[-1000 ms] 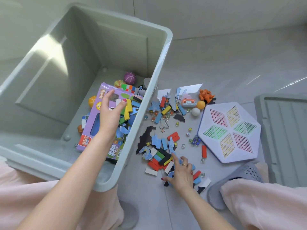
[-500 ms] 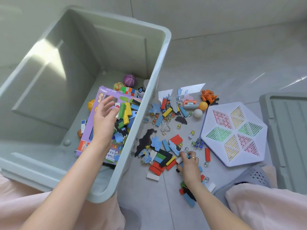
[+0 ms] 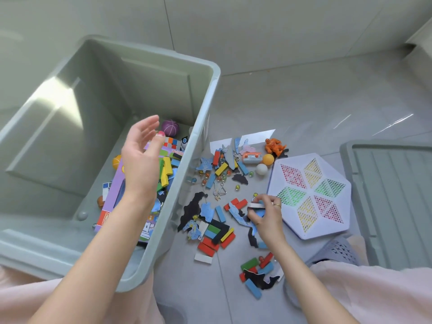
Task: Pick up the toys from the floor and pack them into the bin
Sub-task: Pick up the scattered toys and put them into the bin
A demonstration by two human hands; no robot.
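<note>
A large grey-green bin (image 3: 205,127) stands on the floor at the left. Inside it lie a purple toy box (image 3: 112,202), coloured blocks (image 3: 167,170) and a purple ball (image 3: 170,127). My left hand (image 3: 140,160) hovers open above the box, holding nothing. Scattered on the floor right of the bin are coloured blocks and blue puzzle pieces (image 3: 215,228). My right hand (image 3: 264,213) is down among them, fingers pinching a small stack of flat pieces (image 3: 256,205) beside the white hexagonal game board (image 3: 311,195).
An orange figure (image 3: 274,146), an orange ball (image 3: 268,159), a white ball (image 3: 261,169) and several marbles lie further back. More blocks (image 3: 256,274) sit near my right knee. The bin's lid (image 3: 395,195) lies at the right; a grey slipper (image 3: 336,251) is by my leg.
My left hand has lifted off the purple box and opened above it. My right hand moved up toward the hexagonal board and gathered flat pieces. The camera tilted upward.
</note>
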